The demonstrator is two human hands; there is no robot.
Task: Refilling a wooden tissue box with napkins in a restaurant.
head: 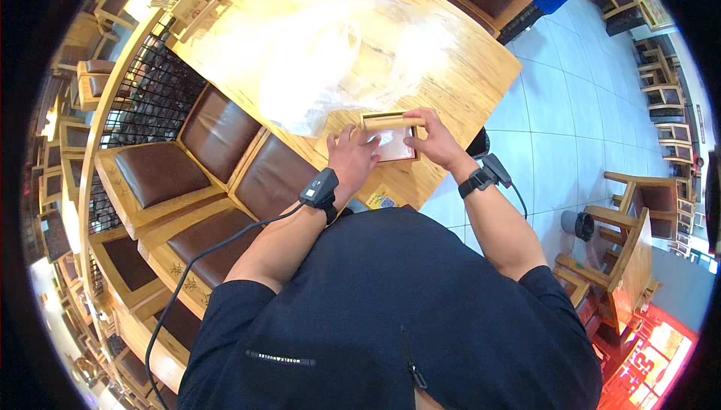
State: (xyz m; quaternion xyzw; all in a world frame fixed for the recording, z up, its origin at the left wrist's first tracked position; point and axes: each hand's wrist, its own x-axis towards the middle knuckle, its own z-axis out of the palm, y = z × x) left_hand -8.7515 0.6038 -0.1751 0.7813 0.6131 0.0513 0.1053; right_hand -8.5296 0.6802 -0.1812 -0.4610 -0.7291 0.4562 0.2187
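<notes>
A small wooden box is at the near edge of the wooden table, its interior facing me. White material, perhaps tissue paper in clear film, shows inside. My right hand grips the box's right side, fingers over the far edge and thumb at the opening. At the left side, my left hand holds the box with its fingertips over the opening and against the white material. Beyond both hands, a crumpled clear plastic bag lies spread on the table, partly lost in glare.
The wooden table carries a yellow printed card near my body and a wooden holder at the far left. Chairs with brown padding line the left side. Tiled floor extends right, with a bin beside more chairs.
</notes>
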